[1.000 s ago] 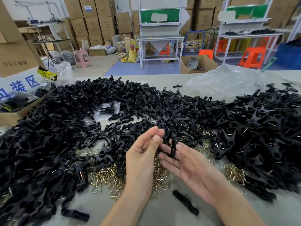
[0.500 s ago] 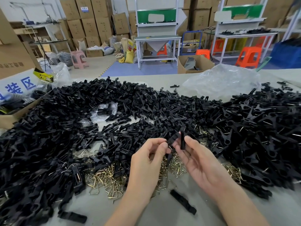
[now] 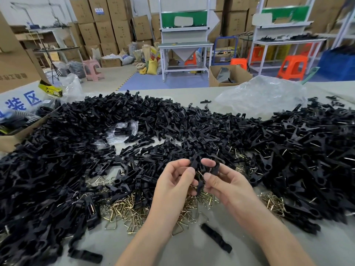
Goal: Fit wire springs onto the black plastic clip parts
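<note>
Here, both hands are raised just above the counter (image 3: 184, 252), close in front of the person, so that the joint can be watched from directly overhead. The left hand (image 3: 172, 186) has thumb and forefinger curled in a pinch on one black clip part (image 3: 195, 163). The right hand (image 3: 228, 186) is curled likewise round a second clip part (image 3: 215, 168). The two parts meet between the fingertips, and one hangs down past the thumbs. This suggests they are being aligned as a pair before a spring is seated. Whether a spring is already in the grip cannot be told, because the fingers hide that area.

The pile of wire springs (image 3: 130, 208) lies directly beneath and to the left of the hands. It is the nearest stock on the counter, presumably so that small pieces can be picked with minimal reach. To the left and behind are heaped loose clip parts (image 3: 57, 150). A separate heap (image 3: 307, 150) showing glints of wire lies to the right and probably holds finished units. One stray clip part (image 3: 215, 238) lies near the right forearm.
</note>
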